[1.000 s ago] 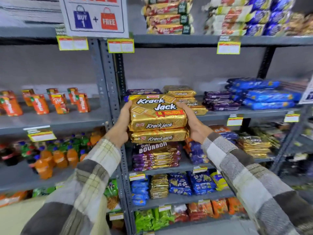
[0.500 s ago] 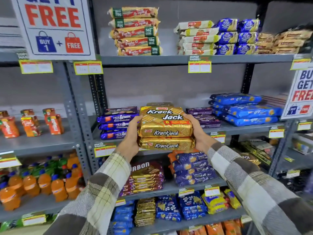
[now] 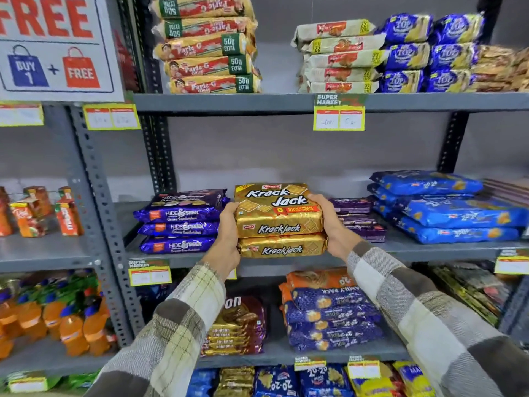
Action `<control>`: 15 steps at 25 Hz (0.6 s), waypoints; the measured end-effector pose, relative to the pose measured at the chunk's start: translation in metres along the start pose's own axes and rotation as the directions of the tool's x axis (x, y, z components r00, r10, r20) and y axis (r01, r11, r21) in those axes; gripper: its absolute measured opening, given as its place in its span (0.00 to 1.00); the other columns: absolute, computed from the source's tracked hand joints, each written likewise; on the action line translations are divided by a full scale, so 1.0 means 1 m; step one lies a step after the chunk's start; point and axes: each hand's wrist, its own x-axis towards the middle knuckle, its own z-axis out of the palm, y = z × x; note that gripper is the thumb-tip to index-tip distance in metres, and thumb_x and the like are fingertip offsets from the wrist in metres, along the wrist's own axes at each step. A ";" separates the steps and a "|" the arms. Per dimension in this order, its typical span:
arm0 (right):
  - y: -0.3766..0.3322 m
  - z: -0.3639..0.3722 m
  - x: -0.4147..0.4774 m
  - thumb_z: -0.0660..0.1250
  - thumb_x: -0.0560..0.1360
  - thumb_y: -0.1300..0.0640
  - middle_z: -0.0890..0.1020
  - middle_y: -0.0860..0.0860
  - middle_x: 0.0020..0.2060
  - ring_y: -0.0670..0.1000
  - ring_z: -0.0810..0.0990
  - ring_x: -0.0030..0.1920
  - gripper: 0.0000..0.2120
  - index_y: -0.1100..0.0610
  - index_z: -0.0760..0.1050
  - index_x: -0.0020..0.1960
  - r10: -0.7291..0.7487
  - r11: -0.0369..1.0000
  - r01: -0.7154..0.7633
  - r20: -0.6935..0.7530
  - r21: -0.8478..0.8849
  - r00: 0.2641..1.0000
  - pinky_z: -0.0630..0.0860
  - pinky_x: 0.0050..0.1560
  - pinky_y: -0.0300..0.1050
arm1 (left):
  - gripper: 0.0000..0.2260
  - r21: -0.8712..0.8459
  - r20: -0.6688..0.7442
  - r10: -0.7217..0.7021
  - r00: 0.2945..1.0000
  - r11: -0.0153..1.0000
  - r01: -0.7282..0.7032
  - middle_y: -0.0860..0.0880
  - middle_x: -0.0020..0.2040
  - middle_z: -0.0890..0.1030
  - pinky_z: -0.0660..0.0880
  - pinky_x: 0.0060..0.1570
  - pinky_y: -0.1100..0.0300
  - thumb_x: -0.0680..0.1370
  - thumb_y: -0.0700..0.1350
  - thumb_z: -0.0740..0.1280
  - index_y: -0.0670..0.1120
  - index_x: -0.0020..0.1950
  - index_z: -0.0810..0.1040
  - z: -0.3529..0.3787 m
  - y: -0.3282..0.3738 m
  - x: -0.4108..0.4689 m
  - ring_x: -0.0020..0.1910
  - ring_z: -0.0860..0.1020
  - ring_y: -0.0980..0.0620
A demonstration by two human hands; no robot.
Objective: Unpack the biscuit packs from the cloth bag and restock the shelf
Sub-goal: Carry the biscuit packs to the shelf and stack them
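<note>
Two gold Krackjack biscuit packs [image 3: 279,222] are stacked one on the other and held between both hands at the front edge of the middle grey shelf [image 3: 400,249]. My left hand [image 3: 227,233] grips the stack's left end. My right hand [image 3: 329,222] grips its right end. The stack sits in the gap between purple Hide & Seek packs [image 3: 179,222] on the left and dark purple packs [image 3: 355,216] on the right. No cloth bag is in view.
Blue 20-20 packs [image 3: 446,207] fill the shelf's right side. Parle-G packs [image 3: 207,47] and blue Top packs [image 3: 429,53] are on the shelf above. Bourbon packs [image 3: 237,330] lie below. Juice cartons [image 3: 43,213] and orange bottles [image 3: 57,322] stand on the left rack.
Both hands have carried the two Krackjack packs forward and up to the middle shelf, into the gap between the purple stacks. The view has tilted upward and moved closer.
</note>
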 end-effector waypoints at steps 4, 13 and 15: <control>-0.003 0.001 0.040 0.65 0.69 0.33 0.87 0.57 0.49 0.60 0.86 0.50 0.28 0.53 0.82 0.57 0.025 0.999 -0.025 -0.009 -0.020 1.000 0.81 0.54 0.59 | 0.22 -0.003 -0.046 -0.017 0.999 1.000 0.017 0.42 0.45 0.87 0.82 0.40 0.45 0.70 0.64 0.62 0.49 0.40 0.87 0.002 0.004 0.040 0.39 0.86 0.42; 0.008 -0.004 0.102 0.64 0.71 0.32 0.86 0.59 0.52 0.61 0.84 0.53 0.31 0.55 0.80 0.61 0.056 0.998 -0.056 0.001 0.001 0.998 0.79 0.57 0.59 | 0.21 0.028 -0.030 -0.071 0.997 0.997 0.072 0.43 0.38 0.87 0.81 0.31 0.51 0.75 0.61 0.59 0.47 0.45 0.83 0.003 0.002 0.105 0.32 0.85 0.44; 0.008 -0.003 0.110 0.63 0.70 0.32 0.86 0.59 0.52 0.62 0.84 0.54 0.32 0.55 0.79 0.61 0.049 0.999 -0.049 -0.013 -0.005 0.999 0.77 0.60 0.62 | 0.21 0.039 -0.056 -0.055 0.997 0.998 0.057 0.42 0.43 0.87 0.83 0.35 0.48 0.76 0.60 0.58 0.47 0.50 0.83 0.004 0.001 0.111 0.35 0.86 0.43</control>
